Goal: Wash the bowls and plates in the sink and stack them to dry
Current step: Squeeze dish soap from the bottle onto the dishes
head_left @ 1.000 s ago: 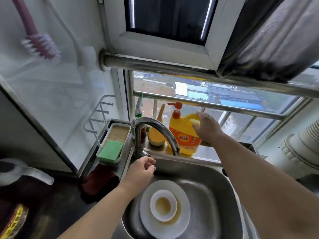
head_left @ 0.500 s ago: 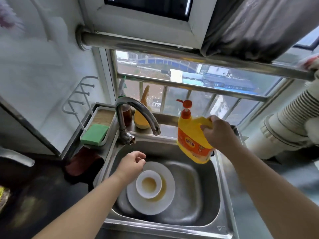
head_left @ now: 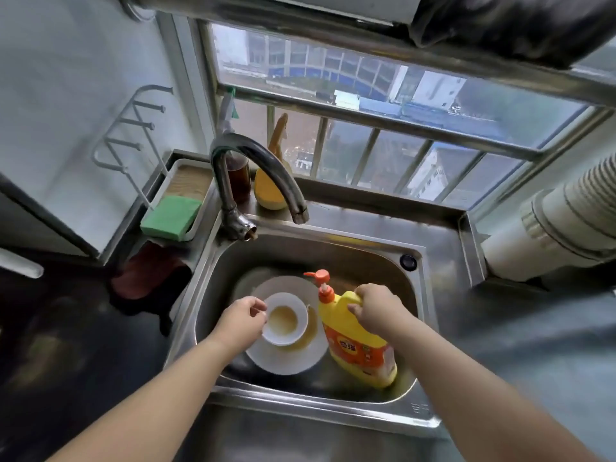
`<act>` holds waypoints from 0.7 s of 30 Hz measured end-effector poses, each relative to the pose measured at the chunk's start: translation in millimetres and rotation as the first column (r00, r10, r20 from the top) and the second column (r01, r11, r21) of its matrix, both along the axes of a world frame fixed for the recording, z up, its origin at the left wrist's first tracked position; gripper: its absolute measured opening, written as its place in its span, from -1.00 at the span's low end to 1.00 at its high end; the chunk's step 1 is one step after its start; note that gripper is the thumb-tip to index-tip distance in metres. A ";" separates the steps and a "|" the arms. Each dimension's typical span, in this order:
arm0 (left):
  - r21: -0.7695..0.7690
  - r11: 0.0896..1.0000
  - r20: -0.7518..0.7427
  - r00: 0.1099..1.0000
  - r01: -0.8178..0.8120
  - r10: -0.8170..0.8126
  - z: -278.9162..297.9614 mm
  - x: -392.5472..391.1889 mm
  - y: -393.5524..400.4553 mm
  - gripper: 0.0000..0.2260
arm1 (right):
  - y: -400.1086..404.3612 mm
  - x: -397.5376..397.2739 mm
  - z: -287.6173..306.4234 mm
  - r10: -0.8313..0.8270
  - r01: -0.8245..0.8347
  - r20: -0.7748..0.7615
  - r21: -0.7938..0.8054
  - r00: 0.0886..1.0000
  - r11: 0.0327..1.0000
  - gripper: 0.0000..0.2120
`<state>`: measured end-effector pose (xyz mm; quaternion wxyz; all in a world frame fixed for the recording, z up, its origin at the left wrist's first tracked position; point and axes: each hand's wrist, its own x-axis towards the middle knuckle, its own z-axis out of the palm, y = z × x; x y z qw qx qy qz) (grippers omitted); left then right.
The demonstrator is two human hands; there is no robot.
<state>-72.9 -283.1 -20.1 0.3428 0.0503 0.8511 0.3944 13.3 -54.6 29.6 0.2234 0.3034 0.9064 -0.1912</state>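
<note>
A small white bowl [head_left: 286,318] with brown residue sits on a white plate [head_left: 290,356] smeared with yellow sauce, both inside the steel sink [head_left: 333,391]. My left hand [head_left: 241,320] is at the bowl's left rim, fingers curled, seemingly pinching the edge. My right hand [head_left: 375,305] grips the handle of a yellow dish soap bottle [head_left: 360,348] with an orange pump, held tilted over the sink just right of the plate.
A curved faucet [head_left: 253,168] arches over the sink's back left. A green sponge [head_left: 171,216] lies in a tray at the left. A brown bottle [head_left: 238,176] and a yellow ladle [head_left: 270,190] stand on the window ledge. A white duct [head_left: 566,215] runs at right.
My right hand lifted the soap bottle off the window ledge and brought it down into the sink beside the plate. My left hand moved from the faucet base to the bowl's rim.
</note>
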 end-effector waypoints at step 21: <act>0.026 0.988 0.192 0.970 -0.155 0.147 -20.0 33.8 8.2 -0.90 | 11.3 36.9 -15.8 0.028 -0.056 -0.142 -0.194 0.989 0.979 -0.60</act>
